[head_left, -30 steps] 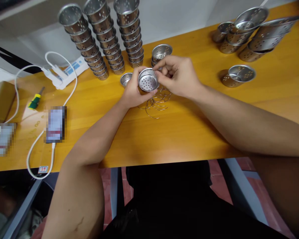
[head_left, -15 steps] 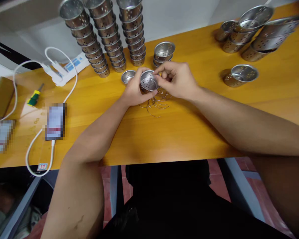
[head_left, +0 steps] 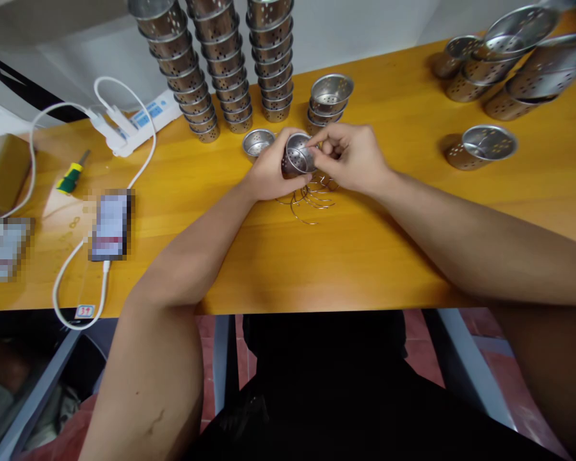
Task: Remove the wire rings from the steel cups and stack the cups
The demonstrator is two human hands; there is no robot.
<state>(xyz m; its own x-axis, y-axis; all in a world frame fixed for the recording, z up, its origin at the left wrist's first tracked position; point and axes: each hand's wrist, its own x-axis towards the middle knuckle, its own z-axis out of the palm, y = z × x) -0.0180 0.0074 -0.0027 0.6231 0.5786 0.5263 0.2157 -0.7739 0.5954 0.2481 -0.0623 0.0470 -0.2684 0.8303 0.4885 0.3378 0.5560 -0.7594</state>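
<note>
My left hand (head_left: 279,168) is wrapped round a small perforated metal cup (head_left: 298,157), tilted so that its open mouth faces me. At the cup's right rim, my right hand (head_left: 348,153) is closed, with thumb and forefinger pinching a thin metal wire whose curve shows faintly inside the cup. Several loose curved wires (head_left: 317,200) lie on the table just below both hands. Behind my left hand stands another perforated cup (head_left: 258,145), partly covered by the fingers. A short stack of cups (head_left: 331,96) rises behind my right hand.
Tall cup stacks (head_left: 230,80) line the back wall. More cups (head_left: 489,70) and a single cup (head_left: 482,147) stand right on the wooden table (head_left: 317,269). Leftward are a power strip (head_left: 139,128), a green-yellow screwdriver (head_left: 72,176) and a phone (head_left: 110,224) on a white cable.
The whole scene has shifted slightly right in view as the head turned. My hands keep nearly the same hold, the right fingers still at the cup's rim.
</note>
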